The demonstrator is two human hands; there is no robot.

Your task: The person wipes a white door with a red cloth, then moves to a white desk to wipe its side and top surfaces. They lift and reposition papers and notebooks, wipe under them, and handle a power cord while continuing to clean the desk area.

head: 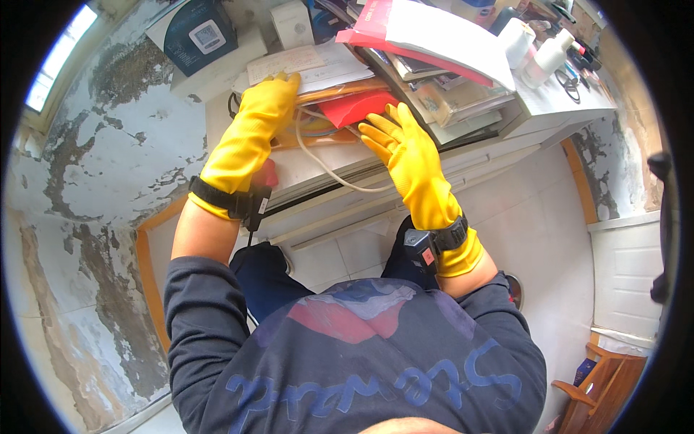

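Observation:
Both my hands wear yellow rubber gloves. My left hand (271, 97) lies with its fingertips on the left edge of a pile of papers (333, 65) on the white desk. Under the papers are an orange folder (347, 89) and a red envelope or card (358, 108). My right hand (398, 135) is spread at the lower right of the red piece, fingers apart; whether they touch it I cannot tell. A white cable (317, 160) loops from beneath the pile over the desk's front edge. The left hand's palm side is hidden.
A boxed blood pressure monitor (198, 35) and a small white box (293, 24) stand behind. At the right, a large white-and-red packet (434, 40) lies on stacked books and papers, near a white pump bottle (547, 57). A wooden rack (607, 385) stands lower right.

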